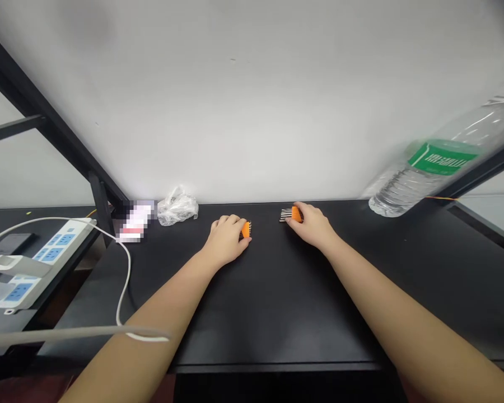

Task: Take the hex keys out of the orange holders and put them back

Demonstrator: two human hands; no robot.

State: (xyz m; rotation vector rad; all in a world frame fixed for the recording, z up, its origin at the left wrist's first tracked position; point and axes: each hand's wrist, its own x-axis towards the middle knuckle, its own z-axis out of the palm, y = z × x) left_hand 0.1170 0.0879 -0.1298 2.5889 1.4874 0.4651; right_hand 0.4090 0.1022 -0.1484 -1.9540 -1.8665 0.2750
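Observation:
My left hand (224, 242) rests low over the black desk, its fingers closed around a small orange holder (246, 229) with short metal tips along its right edge. To its right, across a gap, my right hand (315, 225) pinches a second orange holder (296, 213). Several thin metal rods (285, 215) stick out of that one to the left, towards my left hand. The fingers hide much of both holders, so the exact kind of tool is unclear. The two pieces are apart.
A crumpled clear plastic bag (177, 207) and a blurred-out packet (135, 222) lie at the back left of the desk (277, 313). Left of them are a power strip (46, 263) and a white cable (128, 268). A large plastic bottle (403, 187) leans at the back right.

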